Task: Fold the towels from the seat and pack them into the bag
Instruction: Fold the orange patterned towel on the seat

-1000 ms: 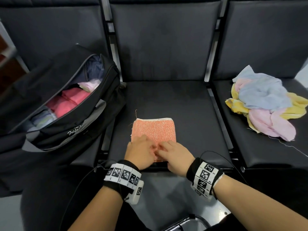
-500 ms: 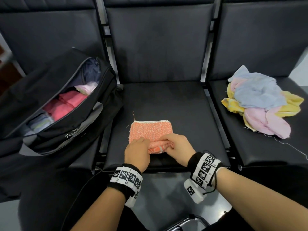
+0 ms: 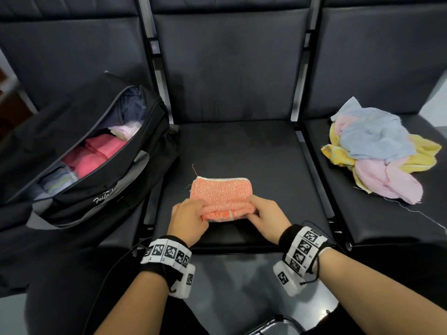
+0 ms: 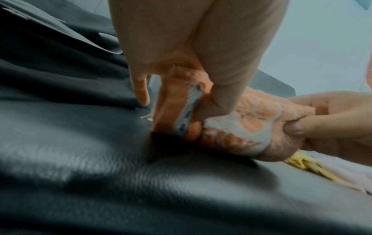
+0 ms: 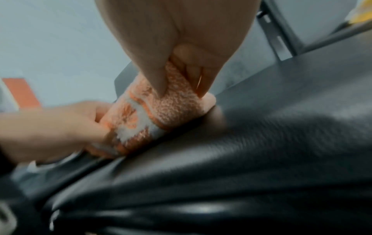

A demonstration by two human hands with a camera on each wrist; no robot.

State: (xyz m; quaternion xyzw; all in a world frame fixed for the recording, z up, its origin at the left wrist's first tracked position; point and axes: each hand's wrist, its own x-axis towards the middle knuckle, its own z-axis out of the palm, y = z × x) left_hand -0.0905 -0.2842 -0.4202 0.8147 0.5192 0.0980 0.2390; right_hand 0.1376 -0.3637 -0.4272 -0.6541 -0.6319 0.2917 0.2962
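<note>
An orange-and-white towel (image 3: 221, 193) lies folded on the middle seat (image 3: 242, 146), its near edge rolled up off the cushion. My left hand (image 3: 191, 215) pinches the left end of that roll, and my right hand (image 3: 264, 212) pinches the right end. In the left wrist view the left hand (image 4: 181, 89) has thumb and fingers clamped round the orange towel (image 4: 241, 127). The right wrist view has the right hand (image 5: 179, 76) gripping the towel (image 5: 161, 114) from above. A black bag (image 3: 92, 160) stands open on the left seat, with pink and pale folded towels inside.
A loose pile of blue, pink and yellow towels (image 3: 379, 151) lies on the right seat (image 3: 387, 213). Metal frame bars (image 3: 312, 160) separate the seats. The front edge of the middle seat (image 3: 237, 247) is just under my wrists.
Both hands went from pressing flat on the towel's near edge to pinching it and rolling it up and away from me. My hands moved apart to the towel's two ends.
</note>
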